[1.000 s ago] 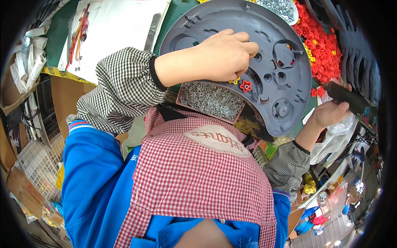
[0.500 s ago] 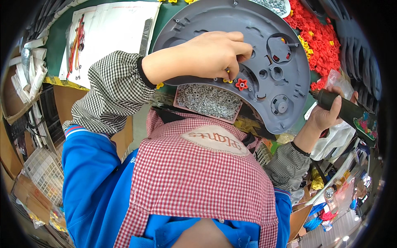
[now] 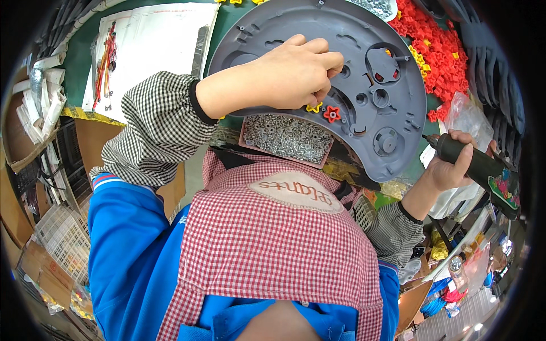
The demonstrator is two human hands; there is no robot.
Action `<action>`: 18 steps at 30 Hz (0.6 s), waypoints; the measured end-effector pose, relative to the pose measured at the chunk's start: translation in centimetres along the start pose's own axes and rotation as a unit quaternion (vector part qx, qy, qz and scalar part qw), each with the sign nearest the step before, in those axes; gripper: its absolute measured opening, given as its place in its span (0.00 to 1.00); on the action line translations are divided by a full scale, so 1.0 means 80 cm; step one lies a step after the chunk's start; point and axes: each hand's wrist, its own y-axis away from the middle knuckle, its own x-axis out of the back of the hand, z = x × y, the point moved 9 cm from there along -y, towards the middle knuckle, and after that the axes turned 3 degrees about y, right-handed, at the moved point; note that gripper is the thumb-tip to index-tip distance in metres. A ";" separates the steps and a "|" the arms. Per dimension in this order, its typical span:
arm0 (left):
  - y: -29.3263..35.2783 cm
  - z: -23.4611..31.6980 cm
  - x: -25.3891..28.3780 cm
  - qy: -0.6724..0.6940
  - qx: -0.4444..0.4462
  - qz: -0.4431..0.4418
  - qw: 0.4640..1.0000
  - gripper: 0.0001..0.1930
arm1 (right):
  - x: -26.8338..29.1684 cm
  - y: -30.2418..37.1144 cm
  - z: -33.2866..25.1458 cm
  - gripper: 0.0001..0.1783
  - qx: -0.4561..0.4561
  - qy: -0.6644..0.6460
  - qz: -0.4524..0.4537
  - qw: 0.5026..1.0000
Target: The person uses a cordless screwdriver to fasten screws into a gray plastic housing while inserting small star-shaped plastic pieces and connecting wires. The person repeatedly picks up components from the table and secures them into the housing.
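Observation:
A large grey curved plastic shell (image 3: 398, 122) lies on the table in front of me. Above its middle is my left hand (image 3: 296, 74), fingers curled together; whatever they pinch, if anything, is hidden. Just below those fingers a yellow star-shaped piece (image 3: 314, 107) sits on the shell, and a red star-shaped piece (image 3: 332, 114) is beside it. My right hand (image 3: 452, 169) is wrapped round a dark electric screwdriver (image 3: 475, 160), off the shell's right side, its tip pointing toward the shell.
A tray of small metal screws (image 3: 287, 139) stands at the shell's near edge. Red star pieces (image 3: 432, 62) are heaped at the far right, with a white container of metal parts (image 3: 375, 7) beside them. White paper (image 3: 153, 51) with coloured wires (image 3: 105, 65) lies at left.
My left hand has shifted slightly up and left, uncovering more of the yellow star piece. My right hand and the screwdriver have dropped a little lower.

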 end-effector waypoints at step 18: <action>0.293 -0.223 0.167 -0.230 0.470 0.214 0.825 0.10 | 0.027 0.022 -0.020 0.36 -0.003 0.028 0.013 1.000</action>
